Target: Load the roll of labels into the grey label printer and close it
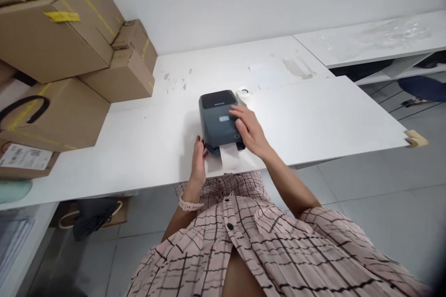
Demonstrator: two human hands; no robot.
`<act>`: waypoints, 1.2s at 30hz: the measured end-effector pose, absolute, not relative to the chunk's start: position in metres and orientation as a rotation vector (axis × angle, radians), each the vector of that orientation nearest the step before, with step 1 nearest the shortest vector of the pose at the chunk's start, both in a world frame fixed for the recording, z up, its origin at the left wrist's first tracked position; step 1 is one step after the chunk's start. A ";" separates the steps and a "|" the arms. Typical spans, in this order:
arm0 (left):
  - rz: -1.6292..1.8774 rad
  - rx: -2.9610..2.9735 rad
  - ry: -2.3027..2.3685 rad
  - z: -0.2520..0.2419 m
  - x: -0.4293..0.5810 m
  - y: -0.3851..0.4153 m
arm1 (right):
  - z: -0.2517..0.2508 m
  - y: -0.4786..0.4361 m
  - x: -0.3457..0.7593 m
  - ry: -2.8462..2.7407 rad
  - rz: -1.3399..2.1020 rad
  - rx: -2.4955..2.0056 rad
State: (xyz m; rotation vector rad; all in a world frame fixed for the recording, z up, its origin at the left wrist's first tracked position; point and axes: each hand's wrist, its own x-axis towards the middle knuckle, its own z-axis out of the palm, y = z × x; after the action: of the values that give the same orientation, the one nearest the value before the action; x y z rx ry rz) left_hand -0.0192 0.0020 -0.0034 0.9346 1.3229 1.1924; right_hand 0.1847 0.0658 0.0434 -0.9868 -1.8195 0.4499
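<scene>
A dark grey-blue label printer (219, 123) stands near the front edge of the white table, a strip of white label paper (229, 155) coming out of its front slot. My left hand (199, 160) grips the printer's lower left front corner, its fingertips partly hidden at the edge. On the right part of the lid lies my right hand (251, 132), fingers stretched out flat and holding nothing. Just behind the printer's right side sits a roll of white labels (244, 93), partly covered.
Stacked cardboard boxes (90, 46) with yellow tape fill the table's left side. A white board (324, 116) lies to the right, its corner capped with a tan cardboard protector (417, 139). Clear plastic film (393, 30) rests at the far right. A dark blue chair (423, 88) stands beyond.
</scene>
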 end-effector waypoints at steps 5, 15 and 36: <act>1.250 0.883 1.348 0.002 -0.006 0.012 | 0.014 0.039 0.178 -1.921 0.387 -1.096; 1.387 0.966 1.384 -0.005 0.006 0.022 | 0.002 0.039 0.173 -1.832 0.386 -1.117; 0.852 0.991 1.273 0.006 0.007 -0.036 | 0.007 0.035 0.170 -1.916 0.178 -1.054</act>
State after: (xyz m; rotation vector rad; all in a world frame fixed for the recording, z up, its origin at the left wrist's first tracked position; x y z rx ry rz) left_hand 0.0071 -0.0362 0.0056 0.9912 1.2728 0.8516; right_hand 0.1700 0.0352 0.0073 -1.0542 -1.9155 0.1781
